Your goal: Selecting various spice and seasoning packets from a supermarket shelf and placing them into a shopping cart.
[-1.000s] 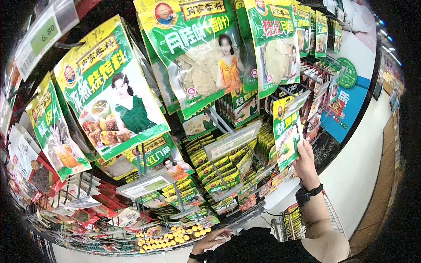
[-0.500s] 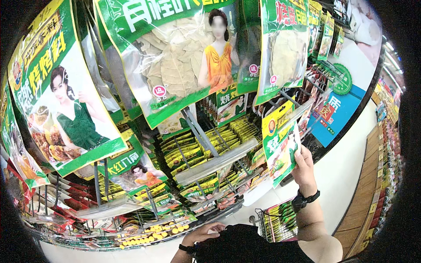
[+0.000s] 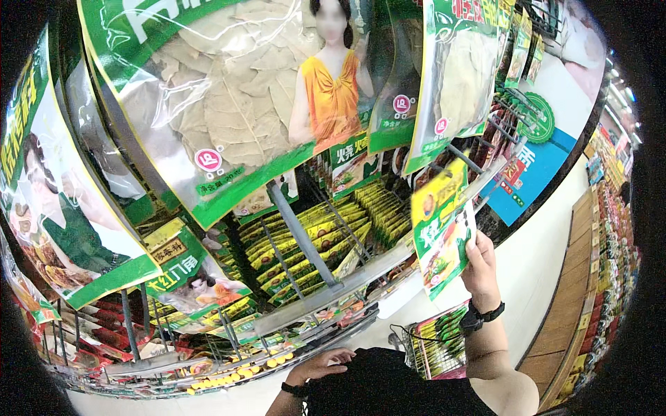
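Observation:
My right hand point(image 3: 480, 267) pinches the edge of a yellow and green spice packet point(image 3: 438, 246), which hangs tilted just right of a shelf hook rail point(image 3: 334, 274). I cannot tell whether the packet is on a hook. My left hand point(image 3: 327, 366) is low in front of my black top, fingers loosely bent and apart, holding nothing visible. Above and left of the packet hang a large bag of dried bay leaves point(image 3: 222, 104) and a smaller bag of pale contents point(image 3: 451, 83). A packet with a green-dressed figure point(image 3: 69, 229) hangs at the far left.
Dense rows of yellow packets point(image 3: 378, 215) sit on hooks below. A wire cart with packets point(image 3: 437, 336) stands behind my body. A blue sign panel point(image 3: 524, 184) is at the right, with a pale floor point(image 3: 541, 263) and a long wooden-fronted shelf point(image 3: 562, 298) beyond.
The view has come closer to the hanging bags, which look larger. The packet in my right hand has shifted slightly left and down. My left hand appears a little further left.

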{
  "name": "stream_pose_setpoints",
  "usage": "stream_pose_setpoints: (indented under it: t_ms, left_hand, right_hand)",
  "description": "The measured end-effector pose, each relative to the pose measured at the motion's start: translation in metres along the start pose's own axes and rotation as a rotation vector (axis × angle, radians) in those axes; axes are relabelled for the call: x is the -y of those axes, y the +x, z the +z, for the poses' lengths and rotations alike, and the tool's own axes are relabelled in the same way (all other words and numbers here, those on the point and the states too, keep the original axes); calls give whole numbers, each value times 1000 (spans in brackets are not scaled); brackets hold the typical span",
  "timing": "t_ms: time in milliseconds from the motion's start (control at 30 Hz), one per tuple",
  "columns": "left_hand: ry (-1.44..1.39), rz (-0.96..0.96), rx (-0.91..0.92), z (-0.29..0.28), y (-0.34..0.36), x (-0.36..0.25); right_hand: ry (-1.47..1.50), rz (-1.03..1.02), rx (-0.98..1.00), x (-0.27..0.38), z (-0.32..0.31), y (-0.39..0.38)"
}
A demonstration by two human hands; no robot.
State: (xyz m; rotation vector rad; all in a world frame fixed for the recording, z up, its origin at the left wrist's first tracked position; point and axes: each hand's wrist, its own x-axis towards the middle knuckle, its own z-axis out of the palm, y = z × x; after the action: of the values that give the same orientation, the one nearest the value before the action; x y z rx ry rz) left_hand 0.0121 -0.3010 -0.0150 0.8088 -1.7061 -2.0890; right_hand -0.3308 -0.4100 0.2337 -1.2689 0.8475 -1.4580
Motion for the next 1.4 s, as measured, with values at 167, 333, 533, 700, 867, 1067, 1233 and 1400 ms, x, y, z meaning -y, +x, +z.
stream_pose_setpoints:
  t_ms: [167,333,533,700,867,1067,1233,1400]
  left_hand:
    - [-13,-2,5,-4,1,2]
    - [10,20,-23,-4,0,4]
    - [102,-57,-46,-4,-2,-4]
    - [136,-75,-69,0,-12,5]
    - [197,-94,-105,2,-23,6]
    - [137,-72,-177,-7,-54,19]
    - [96,-57,-188,-8,-75,31]
    - [247,-93,-113,-5,-89,35]
  right_hand:
    - [19,-5,9,3,10,7]
    - [75,74,15,3,18,13]
    - [99,129,30,1,42,27]
    - [-23,-11,-34,-10,47,35]
    - [19,-4,-18,-29,46,49]
    - [131,27,50,-36,47,57]
    - [79,75,116,-20,66,47]
    - [-396,-164,149,-30,85,16]
